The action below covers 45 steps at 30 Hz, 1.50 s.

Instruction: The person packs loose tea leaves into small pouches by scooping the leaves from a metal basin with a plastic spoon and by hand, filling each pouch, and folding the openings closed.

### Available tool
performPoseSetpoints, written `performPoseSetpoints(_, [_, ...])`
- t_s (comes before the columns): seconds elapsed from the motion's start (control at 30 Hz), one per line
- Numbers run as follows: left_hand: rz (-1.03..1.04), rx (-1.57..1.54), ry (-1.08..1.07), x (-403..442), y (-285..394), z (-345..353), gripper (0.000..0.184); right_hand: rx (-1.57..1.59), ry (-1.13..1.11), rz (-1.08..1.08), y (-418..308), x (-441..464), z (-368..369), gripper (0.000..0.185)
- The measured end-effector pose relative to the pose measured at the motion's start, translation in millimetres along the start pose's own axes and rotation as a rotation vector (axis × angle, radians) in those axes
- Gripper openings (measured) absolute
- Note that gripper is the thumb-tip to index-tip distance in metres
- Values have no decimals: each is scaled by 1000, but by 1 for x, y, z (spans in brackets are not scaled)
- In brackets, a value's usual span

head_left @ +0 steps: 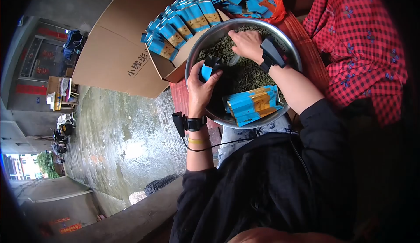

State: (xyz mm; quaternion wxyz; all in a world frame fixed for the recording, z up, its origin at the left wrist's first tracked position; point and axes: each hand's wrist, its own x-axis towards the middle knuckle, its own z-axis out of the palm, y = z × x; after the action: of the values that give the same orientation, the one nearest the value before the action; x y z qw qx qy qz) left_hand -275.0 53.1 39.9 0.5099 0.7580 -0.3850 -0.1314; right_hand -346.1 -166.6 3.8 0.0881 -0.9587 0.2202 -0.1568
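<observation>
A wide metal bowl (pixel 299 61) holds loose dark green dried leaves (pixel 251 75) that look like tea. My left hand (pixel 199 87) is closed around a small blue packet (pixel 206 71) at the bowl's left side, its dark mouth facing up and spread apart. Over the leaves, my right hand (pixel 248 45) has its fingers curled together. A clear plastic piece (pixel 234 60), maybe a small scoop, shows just below those fingers; whether they grip it is hidden. Inside the bowl's near side lies a row of blue and gold packets (pixel 254 106).
A cardboard box (pixel 118 41) with a raised flap stands left of the bowl, packed with upright blue packets (pixel 183 20). Behind the bowl, a red plastic bag (pixel 279 4) holds more packets. Red checkered cloth (pixel 358 46) hangs at right. Wet paved ground (pixel 127 129) stretches out at left.
</observation>
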Motion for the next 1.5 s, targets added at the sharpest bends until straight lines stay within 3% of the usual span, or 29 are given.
performPoseSetpoints(0.13, [10, -66, 45, 2, -9, -3, 48, 337, 113, 136, -5, -3, -2, 48])
performPoseSetpoints(0.17, [13, -135, 57, 3, -12, -2, 48, 450, -61, 229, -1, 2, -10, 53])
performPoseSetpoints(0.27, [-6, -185, 71, 3, -11, -2, 46, 711, -143, 122, 16, 11, -5, 29])
performPoseSetpoints(0.4, [-6, -209, 84, 3, -10, -1, 43, 563, -73, 132, 11, 4, -19, 25])
performPoseSetpoints(0.6, [-17, -221, 61, 2, -9, -4, 44, 557, 291, 8, -1, 0, -5, 21])
performPoseSetpoints(0.7, [1, -214, 66, 3, -12, -2, 45, 488, -38, -39, -7, -4, -2, 27])
performPoseSetpoints(0.87, [10, -212, 80, 5, -14, -3, 42, 681, -7, -156, -8, 0, 0, 23])
performPoseSetpoints(0.93, [3, -213, 78, 4, -11, -4, 43, 759, -205, -60, -7, 0, -10, 24])
performPoseSetpoints(1.07, [2, -307, 73, 4, -10, -1, 44, 934, -353, -9, -15, 0, -7, 27])
performPoseSetpoints(1.1, [3, -306, 70, 4, -11, -1, 44, 862, -321, -99, -18, -2, -4, 28])
performPoseSetpoints(1.27, [-51, -235, 51, 3, -9, -3, 46, 940, -305, -10, -18, -1, -8, 32])
performPoseSetpoints(1.33, [-41, -218, 50, 3, -11, -3, 46, 1038, -166, 123, -17, 2, -19, 34])
performPoseSetpoints(1.5, [-50, -178, 30, 2, -6, -4, 48, 1200, 126, 128, -18, 0, -45, 33])
